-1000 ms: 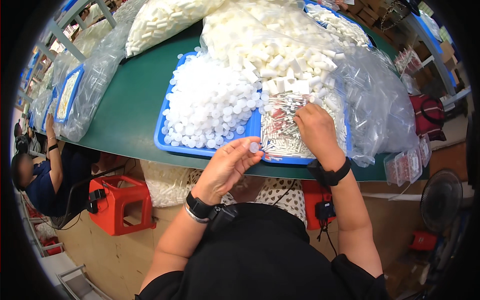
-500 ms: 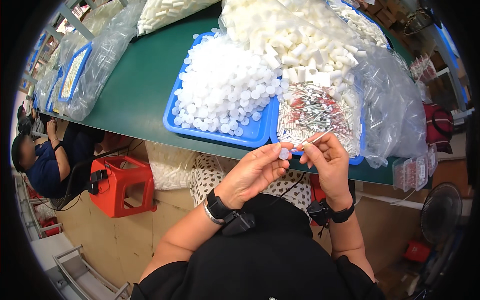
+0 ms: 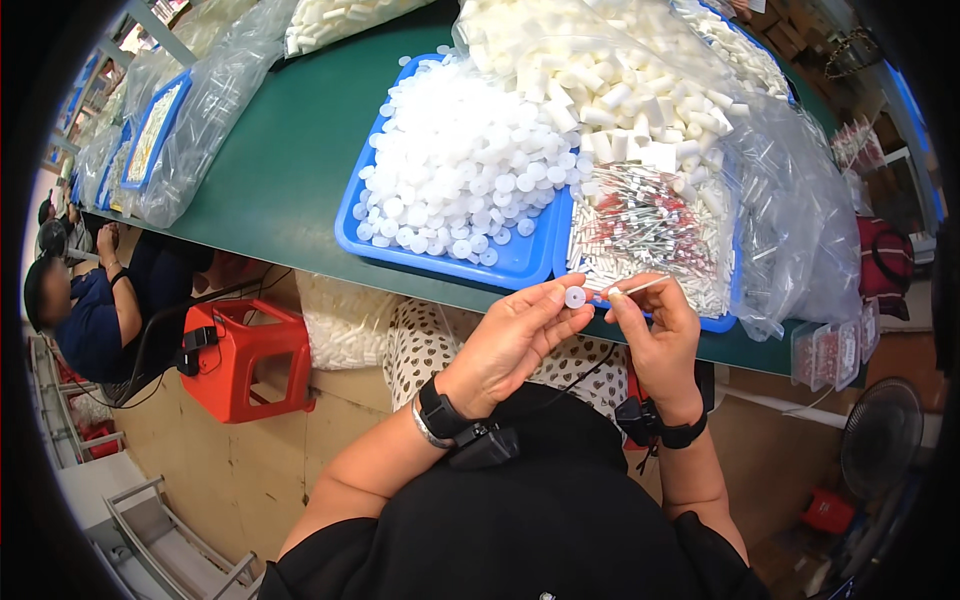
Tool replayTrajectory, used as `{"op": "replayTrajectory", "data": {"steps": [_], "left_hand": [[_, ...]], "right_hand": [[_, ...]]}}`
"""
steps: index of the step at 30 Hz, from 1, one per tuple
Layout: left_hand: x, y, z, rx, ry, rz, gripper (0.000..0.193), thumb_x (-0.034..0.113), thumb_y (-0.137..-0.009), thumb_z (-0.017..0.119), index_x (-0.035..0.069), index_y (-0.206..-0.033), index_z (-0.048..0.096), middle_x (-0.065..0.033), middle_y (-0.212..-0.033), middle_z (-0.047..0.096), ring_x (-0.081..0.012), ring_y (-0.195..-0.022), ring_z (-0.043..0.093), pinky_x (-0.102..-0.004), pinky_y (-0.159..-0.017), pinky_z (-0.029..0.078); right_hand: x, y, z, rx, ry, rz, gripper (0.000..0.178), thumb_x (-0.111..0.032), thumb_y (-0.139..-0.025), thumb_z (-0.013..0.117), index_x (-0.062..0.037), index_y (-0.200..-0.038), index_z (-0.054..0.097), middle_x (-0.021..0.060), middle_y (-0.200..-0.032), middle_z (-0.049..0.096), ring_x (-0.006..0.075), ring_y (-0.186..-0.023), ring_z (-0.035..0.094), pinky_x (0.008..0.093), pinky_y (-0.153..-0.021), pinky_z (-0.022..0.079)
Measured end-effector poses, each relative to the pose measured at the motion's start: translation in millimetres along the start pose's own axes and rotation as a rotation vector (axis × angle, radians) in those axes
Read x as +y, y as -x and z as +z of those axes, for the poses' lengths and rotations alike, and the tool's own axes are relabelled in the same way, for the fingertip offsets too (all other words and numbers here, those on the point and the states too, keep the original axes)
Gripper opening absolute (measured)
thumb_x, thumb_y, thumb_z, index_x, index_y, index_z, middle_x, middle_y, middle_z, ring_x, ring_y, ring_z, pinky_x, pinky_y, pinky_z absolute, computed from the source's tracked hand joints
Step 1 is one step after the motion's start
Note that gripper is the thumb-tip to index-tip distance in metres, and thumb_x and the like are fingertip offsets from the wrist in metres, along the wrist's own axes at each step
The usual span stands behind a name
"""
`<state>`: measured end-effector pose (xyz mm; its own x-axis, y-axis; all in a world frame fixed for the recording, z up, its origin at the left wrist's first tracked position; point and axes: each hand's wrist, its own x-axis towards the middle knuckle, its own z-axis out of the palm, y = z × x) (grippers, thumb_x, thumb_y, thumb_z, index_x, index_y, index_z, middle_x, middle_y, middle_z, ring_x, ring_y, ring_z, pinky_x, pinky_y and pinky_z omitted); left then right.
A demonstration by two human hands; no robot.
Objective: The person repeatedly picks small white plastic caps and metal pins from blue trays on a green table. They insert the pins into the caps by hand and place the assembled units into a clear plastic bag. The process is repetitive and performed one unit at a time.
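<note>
My left hand (image 3: 515, 340) is closed in a pinch on a small translucent white plastic disc (image 3: 575, 297) with a centre hole. In my right hand (image 3: 655, 325), thumb and fingers grip a thin pale stick (image 3: 643, 287), one end pointing toward the disc. Whether stick and disc touch is too small to tell. Both hands are in front of the table edge. Just beyond them lie a blue tray (image 3: 518, 268) heaped with similar white discs (image 3: 465, 150) and a second tray of short white tubes (image 3: 712, 285) topped by red and silver thin-stemmed pieces (image 3: 645, 215).
Clear plastic bags (image 3: 795, 220) lie to the right, and a bag of thick cream-white cylinders (image 3: 610, 90) spills behind the trays on the green table (image 3: 270, 170). Left of me stand a red stool (image 3: 240, 365) and a seated person (image 3: 95, 325). A fan (image 3: 880, 435) is at right.
The disc has turned so its face and hole show more plainly, and my right fingers have come slightly nearer to it. The view has shifted a little.
</note>
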<state>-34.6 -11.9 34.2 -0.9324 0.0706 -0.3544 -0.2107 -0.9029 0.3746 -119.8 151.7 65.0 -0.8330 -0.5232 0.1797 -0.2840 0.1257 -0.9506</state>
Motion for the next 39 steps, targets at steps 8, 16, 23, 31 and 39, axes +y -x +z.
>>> {"op": "replayTrajectory", "data": {"steps": [8, 16, 23, 31, 39], "left_hand": [[-2, -2, -3, 0.000, 0.013, -0.019, 0.043, 0.015, -0.102, 0.054, -0.007, -0.136, 0.043, -0.0139, -0.121, 0.061, -0.0162, -0.109, 0.063, -0.0259, -0.098, 0.053], [-1, -3, -3, -0.004, 0.050, -0.007, 0.041, 0.016, -0.100, 0.057, -0.007, -0.132, 0.048, -0.0133, -0.118, 0.062, -0.0160, -0.106, 0.063, -0.0265, -0.097, 0.053], [-2, -2, -2, 0.036, -0.058, 0.014, 0.035, 0.014, -0.097, 0.062, -0.005, -0.127, 0.055, -0.0103, -0.113, 0.064, -0.0138, -0.099, 0.065, -0.0248, -0.091, 0.055], [-3, -2, -5, 0.013, -0.042, -0.002, 0.032, 0.013, -0.097, 0.062, -0.003, -0.125, 0.058, -0.0086, -0.111, 0.066, -0.0117, -0.096, 0.065, -0.0246, -0.089, 0.054], [-4, -4, -6, 0.001, 0.012, -0.061, 0.035, 0.018, -0.097, 0.064, -0.001, -0.125, 0.058, -0.0045, -0.104, 0.064, -0.0107, -0.094, 0.064, -0.0250, -0.090, 0.054]], "right_hand": [[0, -1, 2, -0.001, -0.033, -0.041, 0.010, -0.001, -0.092, 0.066, 0.0025, -0.099, 0.060, 0.0090, -0.092, 0.069, 0.0104, -0.073, 0.065, 0.0242, -0.066, 0.052], [5, 1, 1, 0.048, 0.027, 0.002, 0.011, -0.002, -0.091, 0.067, 0.0019, -0.099, 0.060, 0.0059, -0.082, 0.068, 0.0092, -0.069, 0.063, 0.0229, -0.062, 0.050], [-1, 4, -1, -0.020, 0.145, -0.092, 0.010, -0.004, -0.089, 0.069, -0.0001, -0.097, 0.063, 0.0049, -0.080, 0.068, 0.0082, -0.067, 0.063, 0.0227, -0.061, 0.049], [-4, 5, -1, 0.004, 0.059, -0.021, 0.009, -0.001, -0.089, 0.068, 0.0003, -0.098, 0.065, 0.0071, -0.085, 0.071, 0.0114, -0.073, 0.068, 0.0246, -0.064, 0.052], [-4, 4, -1, -0.032, 0.255, -0.327, 0.015, 0.001, -0.084, 0.072, 0.0000, -0.098, 0.066, 0.0116, -0.091, 0.071, 0.0222, -0.078, 0.071, 0.0302, -0.067, 0.055]]}}
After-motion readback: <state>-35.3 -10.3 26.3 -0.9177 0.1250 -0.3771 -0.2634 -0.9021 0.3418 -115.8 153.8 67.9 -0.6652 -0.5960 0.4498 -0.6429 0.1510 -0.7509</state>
